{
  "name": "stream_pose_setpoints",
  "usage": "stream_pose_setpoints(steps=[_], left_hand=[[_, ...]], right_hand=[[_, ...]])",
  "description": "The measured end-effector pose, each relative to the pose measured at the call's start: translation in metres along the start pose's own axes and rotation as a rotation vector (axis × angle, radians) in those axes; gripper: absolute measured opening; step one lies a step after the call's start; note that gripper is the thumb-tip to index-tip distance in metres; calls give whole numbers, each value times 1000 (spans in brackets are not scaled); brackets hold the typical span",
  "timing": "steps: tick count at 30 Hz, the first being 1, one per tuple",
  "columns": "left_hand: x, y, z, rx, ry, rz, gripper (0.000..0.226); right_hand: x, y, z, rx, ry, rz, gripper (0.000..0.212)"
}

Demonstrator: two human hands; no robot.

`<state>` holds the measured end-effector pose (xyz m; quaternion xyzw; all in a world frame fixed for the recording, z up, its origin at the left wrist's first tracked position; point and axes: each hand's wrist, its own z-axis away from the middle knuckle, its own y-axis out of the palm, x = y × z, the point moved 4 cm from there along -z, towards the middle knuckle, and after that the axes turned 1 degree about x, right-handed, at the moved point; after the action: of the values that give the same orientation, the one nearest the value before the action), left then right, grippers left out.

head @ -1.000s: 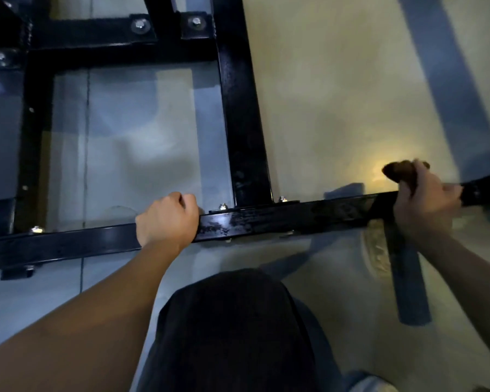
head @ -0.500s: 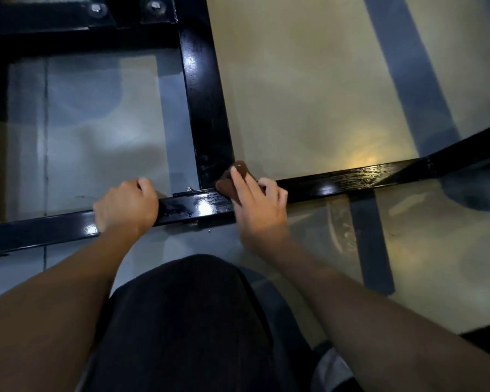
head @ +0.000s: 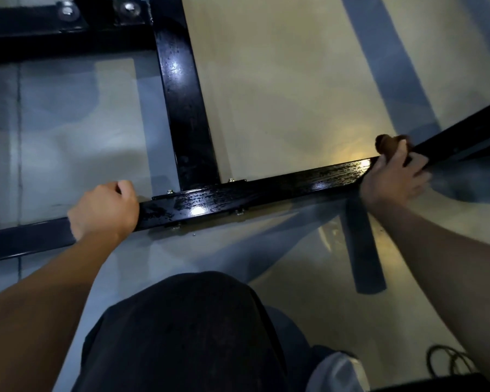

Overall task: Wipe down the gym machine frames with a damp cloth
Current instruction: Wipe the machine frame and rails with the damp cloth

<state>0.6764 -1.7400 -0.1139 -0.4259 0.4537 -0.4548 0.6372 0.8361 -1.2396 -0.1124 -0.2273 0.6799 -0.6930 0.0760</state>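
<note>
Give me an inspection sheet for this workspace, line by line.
Surface: glossy floor with dark stripes and glare.
Job's things: black frame bar, wet-looking sheen between the hands; brown cloth on the bar at its right end.
Clutter: nothing seen.
Grippers: left hand grips the bar; right hand holds the cloth against the bar.
Cables: a thin cord coiled on the floor at lower right.
Surroundings: a cross bar meets the frame bar; bolted plates at top left; the person's knee below.

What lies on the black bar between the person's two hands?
In the head view, between left hand and right hand, the wet bar carries a bolted bracket joining the cross bar.
</note>
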Motion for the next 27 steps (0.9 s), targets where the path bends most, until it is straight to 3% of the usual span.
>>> stream_pose_setpoints(steps=[2, 7, 10, 12, 14, 20, 23, 27], left_hand=[[-3, 0, -1, -2, 9, -7, 51], [2, 1, 0, -27, 24, 129, 39], [29, -14, 7, -212, 54, 360, 32], [68, -25, 14, -375, -6, 272, 34], [120, -32, 19, -411, -181, 215, 50], [207, -38, -5, -234, -601, 305, 71], [211, -36, -15, -60, -612, 378, 72], [213, -44, -12, 31, -587, 497, 71]], right_hand=[[28, 4, 47, -47, -87, -38, 55], [115, 18, 207, 41, -735, -138, 54], [159, 31, 261, 120, -1043, -155, 57], [183, 35, 281, 208, -1207, -128, 62], [204, 37, 300, 307, -1359, -112, 63], [253, 43, 351, 326, -1666, 33, 66], [277, 48, 384, 312, -1723, 42, 69], [319, 59, 436, 335, -1747, 42, 69]])
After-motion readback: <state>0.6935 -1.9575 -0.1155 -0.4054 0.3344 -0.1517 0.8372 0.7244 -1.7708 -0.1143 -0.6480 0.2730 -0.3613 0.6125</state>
